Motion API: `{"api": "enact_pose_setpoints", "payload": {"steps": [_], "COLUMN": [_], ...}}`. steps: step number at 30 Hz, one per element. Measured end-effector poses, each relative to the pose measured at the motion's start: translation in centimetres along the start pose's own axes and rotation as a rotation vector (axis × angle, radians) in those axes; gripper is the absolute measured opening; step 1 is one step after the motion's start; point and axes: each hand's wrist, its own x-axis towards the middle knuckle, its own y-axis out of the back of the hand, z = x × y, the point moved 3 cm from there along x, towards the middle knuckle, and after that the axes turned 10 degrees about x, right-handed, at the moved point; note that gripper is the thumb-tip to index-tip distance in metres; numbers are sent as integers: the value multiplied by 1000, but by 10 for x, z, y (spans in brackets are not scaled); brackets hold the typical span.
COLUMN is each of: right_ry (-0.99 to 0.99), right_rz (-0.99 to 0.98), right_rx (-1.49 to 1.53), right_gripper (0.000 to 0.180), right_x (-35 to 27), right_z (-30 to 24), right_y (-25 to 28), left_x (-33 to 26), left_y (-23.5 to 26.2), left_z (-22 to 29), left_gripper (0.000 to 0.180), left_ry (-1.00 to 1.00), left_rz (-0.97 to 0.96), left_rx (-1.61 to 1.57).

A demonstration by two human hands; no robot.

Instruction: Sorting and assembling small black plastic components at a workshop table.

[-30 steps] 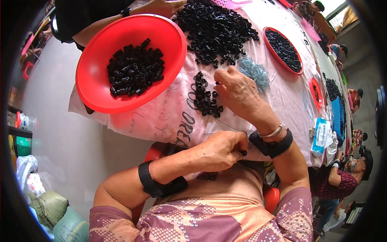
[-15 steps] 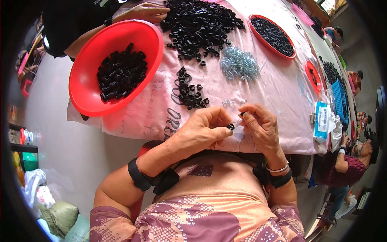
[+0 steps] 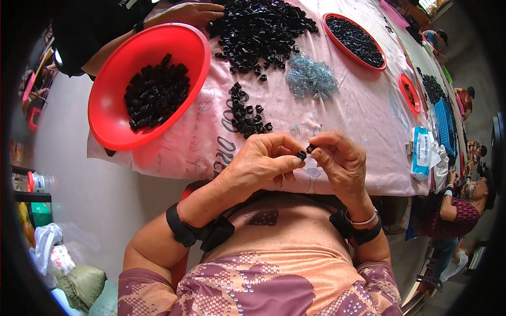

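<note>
Between thumb and forefinger, my left hand (image 3: 271, 157) pinches a small black ring-shaped plastic part (image 3: 301, 155). Close beside it, my right hand (image 3: 340, 158) pinches another small black piece (image 3: 311, 148), mostly covered by the fingertips. The two parts nearly meet; whether they touch, I cannot tell. Just beyond my left hand lies a small heap of black plastic parts (image 3: 246, 113). A few loose clear coil springs (image 3: 298, 128) rest past my fingertips, and a larger pile of springs (image 3: 311, 77) lies farther off.
A big red bowl (image 3: 100, 108) with black parts stands at the left. A co-worker's hand (image 3: 197, 13) touches the large black pile (image 3: 263, 34). Right of it are a red tray (image 3: 380, 67) of black pieces, a smaller red tray (image 3: 416, 108), a wipes packet (image 3: 421, 152) and a blue basket (image 3: 444, 124).
My right hand has moved left and slightly down, bringing its black piece close to the one in my left hand. The view has shifted slightly.
</note>
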Motion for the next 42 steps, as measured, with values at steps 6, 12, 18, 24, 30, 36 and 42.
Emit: {"api": "enact_pose_setpoints", "payload": {"steps": [6,12,18,24,30,36,42], "right_ry": [99,120,167,220,251,212,219], "right_rz": [-13,-28,-53,-65,-84,-124,-125], "right_rx": [-47,-73,-171,-236,-322,-172,-180], "right_gripper": [15,15,14,13,14,14,16], "right_x": [3,4,5,6,7,7,7], "right_z": [3,-1,-8,-10,-15,-6,-5], "right_y": [1,-3,-4,-7,-9,-6,-8], "left_x": [1,2,1,2,1,0,2], "left_y": [1,1,1,1,1,-1,-3], "left_z": [-1,-2,1,0,-2,-1,-5], "left_gripper": [19,19,19,17,16,14,16], "left_ry": [-1,16,17,17,-23,0,-42], "left_rz": [10,29,25,21,20,4,14], "left_rx": [31,46,46,43,52,17,-9]}}
